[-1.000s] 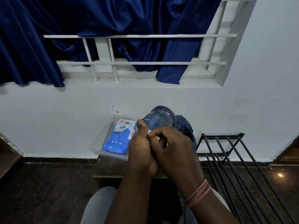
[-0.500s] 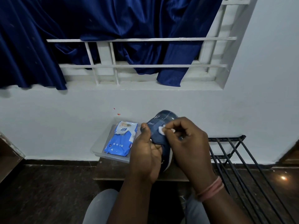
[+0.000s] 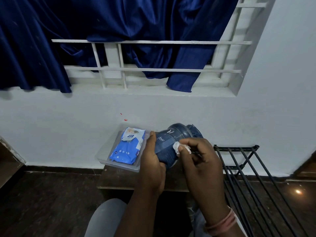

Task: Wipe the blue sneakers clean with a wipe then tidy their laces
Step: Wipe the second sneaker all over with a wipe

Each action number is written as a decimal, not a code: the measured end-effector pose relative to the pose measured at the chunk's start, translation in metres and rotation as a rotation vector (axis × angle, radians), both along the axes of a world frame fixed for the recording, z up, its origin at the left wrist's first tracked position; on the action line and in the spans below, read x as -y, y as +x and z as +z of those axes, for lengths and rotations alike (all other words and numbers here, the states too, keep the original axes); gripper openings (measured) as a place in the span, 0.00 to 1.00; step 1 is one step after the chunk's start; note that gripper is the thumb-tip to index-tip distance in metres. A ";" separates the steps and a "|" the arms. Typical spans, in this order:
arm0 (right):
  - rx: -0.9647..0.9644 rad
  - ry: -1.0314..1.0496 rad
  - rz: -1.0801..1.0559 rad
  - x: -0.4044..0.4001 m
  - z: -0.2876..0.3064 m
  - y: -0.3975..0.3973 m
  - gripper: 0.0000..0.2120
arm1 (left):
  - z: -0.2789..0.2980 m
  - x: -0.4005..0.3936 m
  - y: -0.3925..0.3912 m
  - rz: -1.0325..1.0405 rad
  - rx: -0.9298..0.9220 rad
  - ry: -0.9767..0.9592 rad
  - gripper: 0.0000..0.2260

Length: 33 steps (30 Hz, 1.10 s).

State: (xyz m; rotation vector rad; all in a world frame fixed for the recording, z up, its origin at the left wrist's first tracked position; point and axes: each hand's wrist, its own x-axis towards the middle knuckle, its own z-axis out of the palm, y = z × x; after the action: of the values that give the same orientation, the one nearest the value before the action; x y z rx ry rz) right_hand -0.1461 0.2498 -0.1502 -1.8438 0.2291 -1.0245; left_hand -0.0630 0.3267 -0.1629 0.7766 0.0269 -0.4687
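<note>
The left hand (image 3: 152, 165) has its grip closed around a blue sneaker (image 3: 168, 147). The right hand (image 3: 200, 161) pinches a white wipe (image 3: 177, 147) against it, apparently on the side panel.

left hand (image 3: 153, 165) gripping, right hand (image 3: 199, 161) pinching

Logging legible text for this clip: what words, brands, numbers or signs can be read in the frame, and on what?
Nothing can be read with confidence.
Pack of wipes in the clear tray: a small round mark that may be a number, a dark label patch and a white sticker, all too small and blurred.
Blue sneaker, held by the left hand: faint pale markings, unreadable.
Wipe in the right hand: no print visible.
</note>
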 end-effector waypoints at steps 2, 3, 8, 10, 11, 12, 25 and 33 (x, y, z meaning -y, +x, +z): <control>-0.015 -0.022 -0.017 0.000 0.000 0.001 0.10 | -0.008 -0.003 -0.003 -0.038 0.029 0.012 0.20; -0.034 -0.048 -0.024 0.000 0.000 0.002 0.11 | -0.013 -0.004 -0.005 -0.049 0.046 0.023 0.20; -0.133 -0.348 -0.060 0.003 0.000 0.000 0.11 | -0.018 -0.004 -0.004 -0.056 0.068 0.085 0.20; -0.195 -0.432 0.000 0.002 0.003 -0.002 0.08 | -0.017 -0.005 -0.002 -0.053 0.103 0.149 0.25; -0.226 -0.487 0.037 0.001 0.004 -0.003 0.07 | -0.018 -0.005 -0.001 -0.023 0.087 0.185 0.28; -0.246 -0.550 0.058 0.001 0.004 -0.004 0.05 | -0.020 -0.004 0.000 0.013 0.071 0.228 0.29; -0.420 -0.582 0.072 0.007 0.023 0.016 0.08 | -0.033 -0.010 -0.003 0.103 0.196 0.613 0.25; -0.397 -0.540 -0.036 0.013 0.014 0.025 0.11 | -0.041 -0.004 -0.003 0.043 0.188 0.734 0.31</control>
State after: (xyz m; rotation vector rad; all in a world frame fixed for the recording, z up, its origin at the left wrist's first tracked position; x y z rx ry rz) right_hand -0.1209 0.2369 -0.1361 -2.5420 0.2354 -0.7788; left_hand -0.0657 0.3311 -0.2038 1.5353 0.0415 -0.3391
